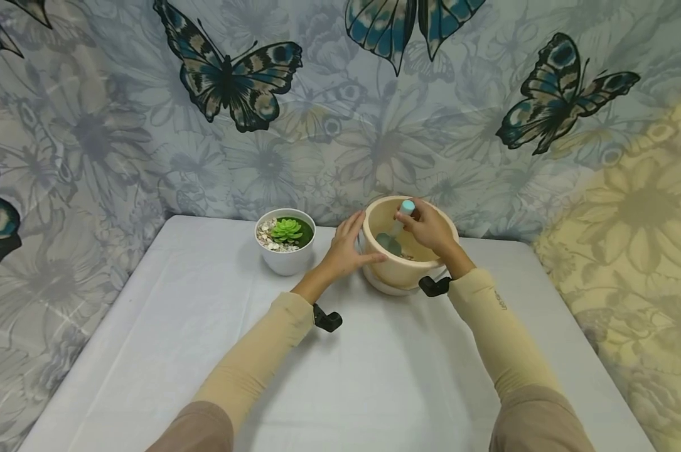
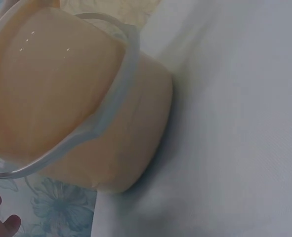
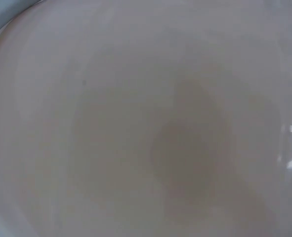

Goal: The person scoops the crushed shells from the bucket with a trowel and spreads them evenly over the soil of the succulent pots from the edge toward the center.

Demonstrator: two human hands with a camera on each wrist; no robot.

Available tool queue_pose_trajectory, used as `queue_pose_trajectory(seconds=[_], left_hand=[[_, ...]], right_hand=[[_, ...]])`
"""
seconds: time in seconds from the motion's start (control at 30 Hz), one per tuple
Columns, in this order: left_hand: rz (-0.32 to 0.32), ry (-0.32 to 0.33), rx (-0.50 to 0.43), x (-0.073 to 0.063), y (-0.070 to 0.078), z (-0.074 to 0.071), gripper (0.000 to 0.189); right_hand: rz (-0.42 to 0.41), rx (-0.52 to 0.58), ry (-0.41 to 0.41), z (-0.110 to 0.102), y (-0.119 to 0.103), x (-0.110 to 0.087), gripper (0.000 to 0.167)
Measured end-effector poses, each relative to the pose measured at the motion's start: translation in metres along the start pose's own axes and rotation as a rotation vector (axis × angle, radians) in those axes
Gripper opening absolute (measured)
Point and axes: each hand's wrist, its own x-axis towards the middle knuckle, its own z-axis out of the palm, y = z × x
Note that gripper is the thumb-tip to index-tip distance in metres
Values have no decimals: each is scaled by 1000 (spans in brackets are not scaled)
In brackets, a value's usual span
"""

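Observation:
A large cream pot (image 1: 403, 271) stands on a matching saucer at the far side of the table. My right hand (image 1: 432, 232) reaches over its rim and grips the pale blue handle of a small shovel (image 1: 388, 243), whose rounded grey-green blade is down inside. A few small bits lie near the blade. My left hand (image 1: 344, 251) rests against the pot's left side with fingers straight and thumb spread. In the left wrist view the pot (image 2: 141, 118) looks tilted, and fingertips show at lower left. The right wrist view is filled by the smooth pot wall (image 3: 136, 148); no hand shows there.
Left of the pot is a small white planter (image 1: 286, 260) with a green succulent (image 1: 287, 230) and pale pebbles. A white cloth covers the table (image 1: 340, 389). Behind it hangs a butterfly-printed fabric (image 1: 317, 144), close to the table's back edge.

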Motion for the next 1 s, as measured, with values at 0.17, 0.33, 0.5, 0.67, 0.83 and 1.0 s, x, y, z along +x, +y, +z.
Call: queue_pose_trajectory(seconds=[0.17, 0.33, 0.5, 0.67, 0.83, 1.0], left_hand=[[-19, 8, 44, -1, 1, 0, 108], [-38, 26, 42, -2, 3, -2, 105], [-71, 3, 34, -1, 4, -3, 105], [-75, -5, 47, 0, 5, -3, 105], [-80, -10, 49, 1, 5, -4, 106], [-85, -10, 42, 2, 7, -6, 107]], right_hand=[[-44, -26, -29, 2, -1, -1, 38], [-88, 1, -72, 2, -1, 0, 34], [-63, 98, -104, 0, 3, -2, 35], [9, 151, -88, 1, 5, -2, 38], [78, 128, -49, 2, 2, -1, 39], [118, 206, -33, -2, 2, 0, 36]])
